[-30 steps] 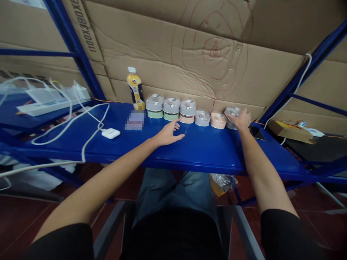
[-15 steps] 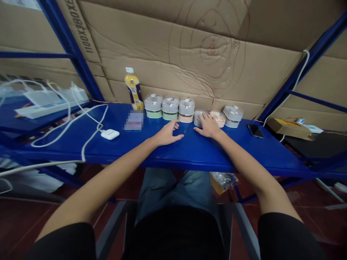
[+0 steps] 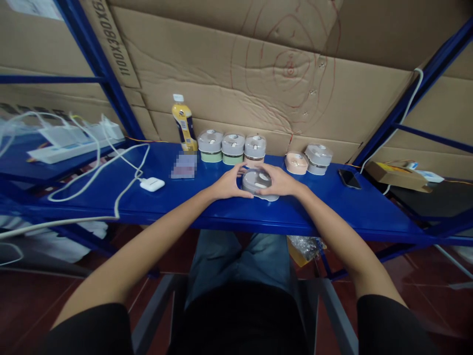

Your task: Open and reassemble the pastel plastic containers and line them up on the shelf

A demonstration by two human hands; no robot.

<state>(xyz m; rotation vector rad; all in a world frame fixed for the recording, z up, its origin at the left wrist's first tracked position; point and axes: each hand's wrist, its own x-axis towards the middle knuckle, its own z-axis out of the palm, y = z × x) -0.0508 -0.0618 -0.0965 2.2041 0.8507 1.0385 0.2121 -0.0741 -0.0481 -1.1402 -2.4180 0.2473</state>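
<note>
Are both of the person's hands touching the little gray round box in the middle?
Touching. The head view shows the left hand and the right hand wrapped around the sides of the gray round box, with no gap.

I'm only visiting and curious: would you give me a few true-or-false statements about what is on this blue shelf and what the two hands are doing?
1. Both hands hold one small round grey container. True: the left hand and right hand close on it from either side.
2. That container sits at the back against the cardboard. False: it is near the shelf's front, apart from the row.
3. A yellow drink bottle with a white cap stands upright left of the row of containers. True.
4. A dark phone lies on the blue metal shelf at its left end. False: it lies at the right.
5. The white earbud case is in the left hand. False: it lies alone on the shelf.
</note>
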